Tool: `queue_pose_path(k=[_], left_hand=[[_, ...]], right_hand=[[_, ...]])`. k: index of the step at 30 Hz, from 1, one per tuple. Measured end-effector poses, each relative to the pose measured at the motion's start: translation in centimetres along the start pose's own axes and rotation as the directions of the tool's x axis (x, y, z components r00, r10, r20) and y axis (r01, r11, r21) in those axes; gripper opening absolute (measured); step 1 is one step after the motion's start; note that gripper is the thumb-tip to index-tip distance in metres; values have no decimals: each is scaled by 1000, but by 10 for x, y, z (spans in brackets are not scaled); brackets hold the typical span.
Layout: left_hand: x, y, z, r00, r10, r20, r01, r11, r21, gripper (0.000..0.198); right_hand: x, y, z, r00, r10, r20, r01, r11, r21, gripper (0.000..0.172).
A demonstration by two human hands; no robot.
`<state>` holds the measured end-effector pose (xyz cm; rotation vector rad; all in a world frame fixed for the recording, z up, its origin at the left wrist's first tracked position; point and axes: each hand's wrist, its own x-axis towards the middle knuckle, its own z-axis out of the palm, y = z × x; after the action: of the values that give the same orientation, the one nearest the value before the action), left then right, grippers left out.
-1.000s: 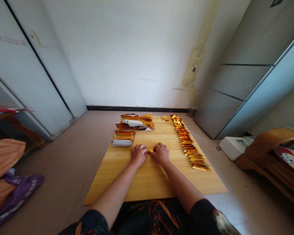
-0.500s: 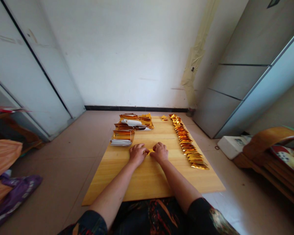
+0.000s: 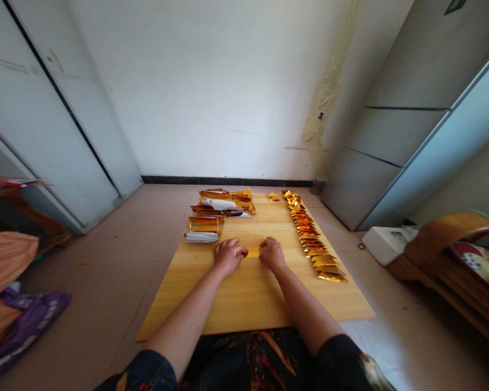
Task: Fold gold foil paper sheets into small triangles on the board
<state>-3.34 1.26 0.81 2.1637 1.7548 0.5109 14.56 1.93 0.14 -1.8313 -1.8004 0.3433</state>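
Head view, gold foil stacks (image 3: pixel 206 228) beside left hand (image 3: pixel 228 256), on wooden board (image 3: pixel 244 304)

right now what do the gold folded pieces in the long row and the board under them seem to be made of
The folded pieces look like thin gold foil or foil-faced paper, glinting along sharp creases. The board looks like pale wood, with straight grain and a smooth, perhaps varnished, surface.

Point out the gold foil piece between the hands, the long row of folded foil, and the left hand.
Gold foil piece (image 3: pixel 252 252): head view, its middle.
Row of folded foil (image 3: pixel 309 236): head view, a piece mid-row.
Left hand (image 3: pixel 228 257): head view, its back.
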Motion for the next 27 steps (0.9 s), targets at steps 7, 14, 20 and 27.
queue_pose_path(k=[7, 14, 20, 27], left_hand=[[1, -1, -1, 999, -3, 45, 3, 1000, 3, 25], [0, 1, -1, 999, -9, 37, 9, 1000, -2, 24], [0, 0, 0, 1000, -1, 18, 1, 1000, 11, 28], [-2, -4, 5, 999, 16, -38, -17, 1000, -4, 45]], right_hand=[[-1, -13, -5, 994, 78, 74, -79, 997, 7, 24], [-9, -24, 1, 996, 72, 57, -66, 992, -108, 29], [-2, -8, -3, 997, -28, 70, 37, 992, -123, 39], [-5, -14, 1, 997, 8, 81, -1, 996, -85, 29]])
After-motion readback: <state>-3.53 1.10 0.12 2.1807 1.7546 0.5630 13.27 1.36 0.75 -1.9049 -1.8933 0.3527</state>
